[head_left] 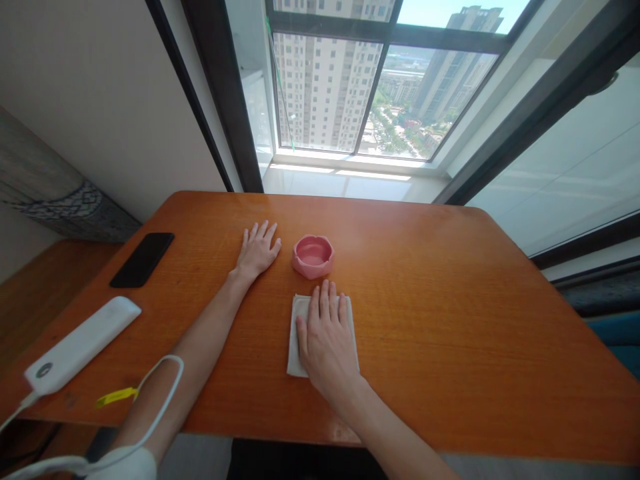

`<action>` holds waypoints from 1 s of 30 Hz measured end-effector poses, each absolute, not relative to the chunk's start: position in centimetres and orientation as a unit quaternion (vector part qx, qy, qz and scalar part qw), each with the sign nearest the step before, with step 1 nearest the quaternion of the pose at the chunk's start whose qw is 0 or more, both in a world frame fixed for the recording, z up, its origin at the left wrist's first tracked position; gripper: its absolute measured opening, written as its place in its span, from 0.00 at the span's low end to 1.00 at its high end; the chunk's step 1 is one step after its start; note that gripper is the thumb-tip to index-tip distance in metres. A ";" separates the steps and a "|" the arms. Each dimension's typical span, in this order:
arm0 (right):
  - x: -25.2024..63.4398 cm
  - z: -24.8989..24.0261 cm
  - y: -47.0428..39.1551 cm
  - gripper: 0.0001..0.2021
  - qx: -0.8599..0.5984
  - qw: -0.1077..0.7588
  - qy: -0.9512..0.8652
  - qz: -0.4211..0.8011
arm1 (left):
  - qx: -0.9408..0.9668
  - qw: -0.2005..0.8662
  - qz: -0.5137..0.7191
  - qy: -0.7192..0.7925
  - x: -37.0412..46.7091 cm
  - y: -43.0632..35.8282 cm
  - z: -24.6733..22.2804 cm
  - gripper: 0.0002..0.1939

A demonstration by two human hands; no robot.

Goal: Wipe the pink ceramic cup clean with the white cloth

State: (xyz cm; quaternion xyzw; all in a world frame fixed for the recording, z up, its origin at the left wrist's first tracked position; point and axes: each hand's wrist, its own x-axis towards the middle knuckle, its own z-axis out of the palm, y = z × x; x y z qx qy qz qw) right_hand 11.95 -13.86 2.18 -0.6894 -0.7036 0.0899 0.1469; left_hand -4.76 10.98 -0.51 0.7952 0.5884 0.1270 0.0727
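Observation:
A folded whitish cloth (299, 333) lies on the wooden table (450, 320). My right hand (327, 337) rests flat on top of it, fingers extended toward the window and covering much of the cloth. Just beyond the fingertips stands a pink bowl (313, 257) with a scalloped, angular rim; nothing shows inside it. To the left of the bowl, my left hand (257, 250) lies palm down on the bare wood with its fingers spread, not touching the bowl.
At the left of the table are a black phone (142, 260) and a white power bank (83, 345) with a cable. A white cord with a yellow tag (117, 397) loops over my left forearm. A window (350, 87) rises behind the far edge.

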 end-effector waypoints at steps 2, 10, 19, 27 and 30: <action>12.9 2.4 -13.3 0.34 -0.688 0.178 -0.698 0.093 | 0.829 0.074 0.142 0.536 -4.8 10.8 -0.4 0.33; 25.6 3.5 -2.4 0.33 -0.759 0.142 -0.635 0.011 | 0.909 0.142 0.123 0.371 -3.5 9.7 0.4 0.30; 28.9 0.5 1.3 0.35 -0.773 0.037 -0.634 0.012 | 0.930 0.138 0.153 0.303 -2.9 8.7 0.6 0.26; 29.5 0.0 1.5 0.35 -0.770 0.052 -0.636 0.010 | 0.927 0.132 0.224 0.270 -3.7 9.2 -0.4 0.21; 29.4 0.1 1.5 0.35 -0.769 0.059 -0.636 0.011 | 0.911 0.138 0.221 0.319 -3.3 9.2 -0.5 0.24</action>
